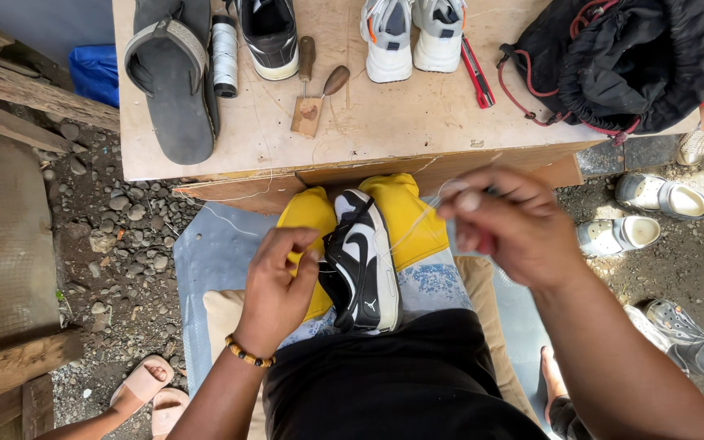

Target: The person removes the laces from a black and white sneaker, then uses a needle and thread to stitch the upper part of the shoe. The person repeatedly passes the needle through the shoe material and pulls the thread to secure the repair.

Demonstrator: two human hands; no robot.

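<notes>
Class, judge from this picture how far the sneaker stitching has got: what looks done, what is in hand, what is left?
Done: thread already runs from the sneaker clamped between the knees, so stitching has begun. In hand: the right hand pulls that thread taut while the left hand pinches at the sole edge. Left: how many stitches remain cannot be told; the spool and awl lie unused on the table.

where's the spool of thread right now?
Head view, upper left: the grey cylindrical thread spool stands on the wooden table, between the dark grey strapped sandal and the black-and-white sneaker at the table's far edge.
</notes>
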